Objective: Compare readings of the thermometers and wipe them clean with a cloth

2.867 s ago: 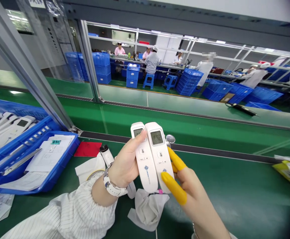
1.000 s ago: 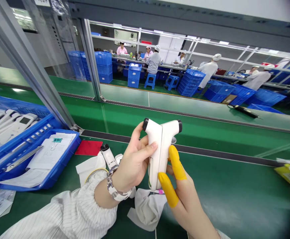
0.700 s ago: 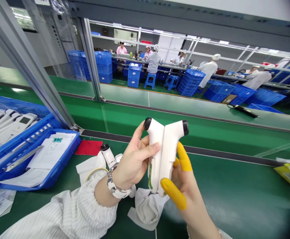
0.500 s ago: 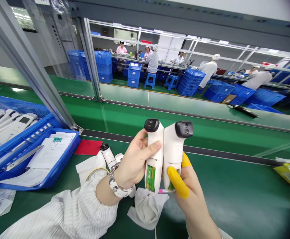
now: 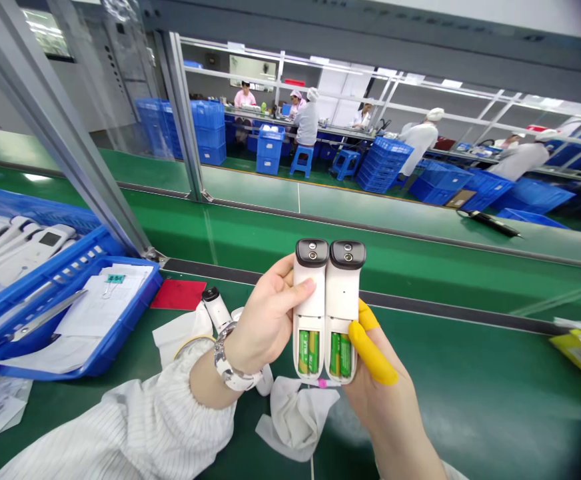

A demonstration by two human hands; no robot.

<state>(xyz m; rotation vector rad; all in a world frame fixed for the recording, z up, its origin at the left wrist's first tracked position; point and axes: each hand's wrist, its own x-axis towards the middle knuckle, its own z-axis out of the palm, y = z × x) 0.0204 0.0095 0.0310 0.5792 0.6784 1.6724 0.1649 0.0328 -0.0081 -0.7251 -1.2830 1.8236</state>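
Note:
Side by side in front of me are two white infrared thermometers with black sensor heads, upright and touching or nearly so. My left hand (image 5: 265, 317) grips the left thermometer (image 5: 310, 287), thumb across its front. The right thermometer (image 5: 344, 290) is in my right hand (image 5: 378, 357), which wears yellow finger cots on thumb and a finger. Both battery compartments are uncovered, showing green batteries (image 5: 308, 353) in the left one and green batteries (image 5: 340, 355) in the right one. Below them a crumpled white cloth (image 5: 298, 417) lies on the green bench, with a small pink-tipped item partly hidden behind the handles.
Another thermometer (image 5: 215, 308) lies behind my left wrist, near a red card (image 5: 178, 295). At left, a blue tray (image 5: 135, 320) holds papers and a blue basket (image 5: 85, 257) holds white devices. A metal post (image 5: 65, 127) rises there. A black pen-like tool (image 5: 493, 223) rests beyond; co-workers sit farther back.
The right thermometer has turned and moved left, so both sensor heads and open battery compartments now face me squarely. My hands have drawn closer together.

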